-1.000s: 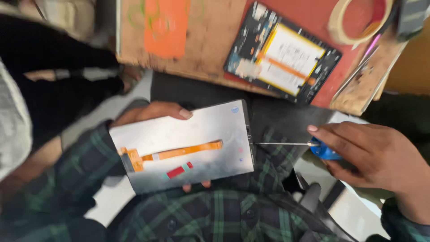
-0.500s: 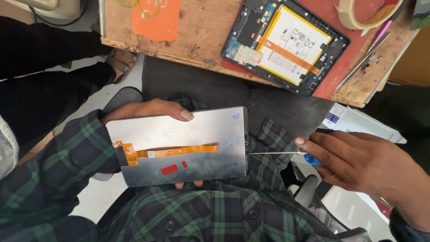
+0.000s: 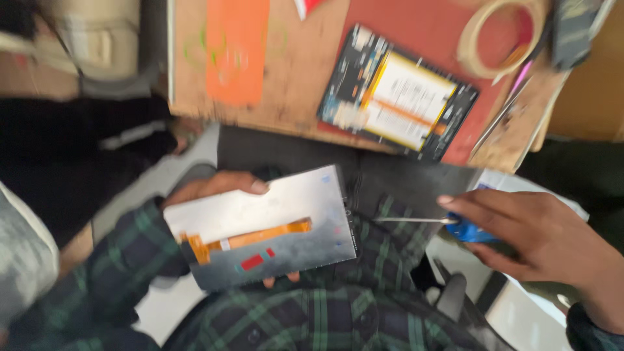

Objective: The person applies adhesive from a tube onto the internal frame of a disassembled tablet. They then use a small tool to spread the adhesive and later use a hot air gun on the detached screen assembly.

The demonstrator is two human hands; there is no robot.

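The left hand [image 3: 218,188] is gripping the screen panel [image 3: 260,227] over the lap, back side up. The right hand [image 3: 539,237], at three o'clock, is pinching a screwdriver [image 3: 429,221]; keeping the panel level and the tip slow seems wise.

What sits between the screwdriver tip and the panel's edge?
Nothing visible. The screwdriver in the right hand points at the right edge of the panel held by the left hand; only a plaid-covered lap lies behind the gap.

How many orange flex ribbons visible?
2: one on the back of the screen panel held in the left hand; one across the opened device on the table. Others may be hidden.
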